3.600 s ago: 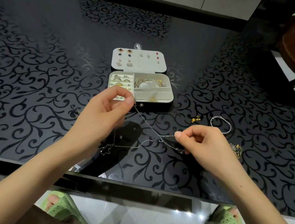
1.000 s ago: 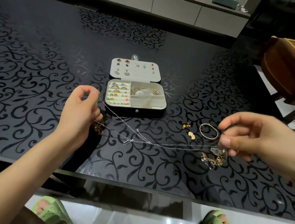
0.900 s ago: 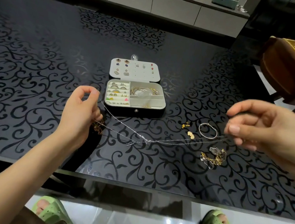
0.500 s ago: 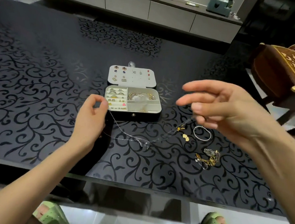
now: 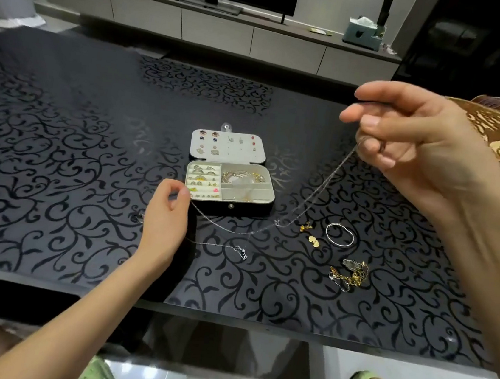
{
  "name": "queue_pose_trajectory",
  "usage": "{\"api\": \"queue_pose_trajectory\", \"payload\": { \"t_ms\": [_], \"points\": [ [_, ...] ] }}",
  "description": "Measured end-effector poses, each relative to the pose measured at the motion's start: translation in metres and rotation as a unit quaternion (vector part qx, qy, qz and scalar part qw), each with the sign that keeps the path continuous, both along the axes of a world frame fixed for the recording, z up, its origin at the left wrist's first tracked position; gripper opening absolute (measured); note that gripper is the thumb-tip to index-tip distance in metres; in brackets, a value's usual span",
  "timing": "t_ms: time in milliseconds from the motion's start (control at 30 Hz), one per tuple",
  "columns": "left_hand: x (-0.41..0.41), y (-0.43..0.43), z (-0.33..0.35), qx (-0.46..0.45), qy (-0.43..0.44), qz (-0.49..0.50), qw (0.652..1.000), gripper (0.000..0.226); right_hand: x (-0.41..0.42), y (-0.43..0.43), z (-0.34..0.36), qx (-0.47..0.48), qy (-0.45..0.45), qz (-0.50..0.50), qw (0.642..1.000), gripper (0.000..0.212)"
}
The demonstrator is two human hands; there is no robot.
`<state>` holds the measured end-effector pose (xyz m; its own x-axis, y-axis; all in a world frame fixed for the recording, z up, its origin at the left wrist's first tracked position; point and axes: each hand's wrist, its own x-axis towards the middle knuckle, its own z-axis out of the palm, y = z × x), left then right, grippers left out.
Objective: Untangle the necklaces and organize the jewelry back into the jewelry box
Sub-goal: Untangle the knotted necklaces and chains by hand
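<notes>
Above the glossy, scroll-patterned table (image 5: 58, 167), a hair-thin silver chain (image 5: 276, 222) sags between the high right hand (image 5: 418, 146) and low left hand (image 5: 164, 217) — both pinching it (fingers curled) — just in front of the open rectangular jewelry box (image 5: 228, 207).

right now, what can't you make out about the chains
Head view: how the silver chain ends inside the right hand; curled fingers hide it.
Head view: whether the bright kink is a knot or a clasp; too small, blurred.
Head view: the small piece beside the left hand; the hand cuts it off.
</notes>
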<state>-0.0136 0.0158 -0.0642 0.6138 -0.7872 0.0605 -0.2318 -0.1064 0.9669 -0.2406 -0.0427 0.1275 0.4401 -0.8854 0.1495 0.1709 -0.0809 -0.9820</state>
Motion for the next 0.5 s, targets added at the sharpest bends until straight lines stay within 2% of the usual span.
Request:
{"api": "queue_pose_trajectory", "payload": {
  "t_ms": [200,367,500],
  "points": [
    [-0.002,0.004,0.003,0.022,-0.006,0.026,0.999,0.016,-0.004,0.001,0.008,0.024,-0.05,-0.024,0.998,0.027],
    [-0.006,0.008,0.006,0.039,-0.009,0.043,0.998,0.018,-0.01,0.003,0.021,0.051,-0.128,-0.063,0.988,0.027],
    [-0.004,0.007,0.012,0.032,-0.038,-0.001,0.999,0.015,-0.009,0.004,0.029,0.03,-0.08,-0.044,0.995,0.026]
  ]
}}
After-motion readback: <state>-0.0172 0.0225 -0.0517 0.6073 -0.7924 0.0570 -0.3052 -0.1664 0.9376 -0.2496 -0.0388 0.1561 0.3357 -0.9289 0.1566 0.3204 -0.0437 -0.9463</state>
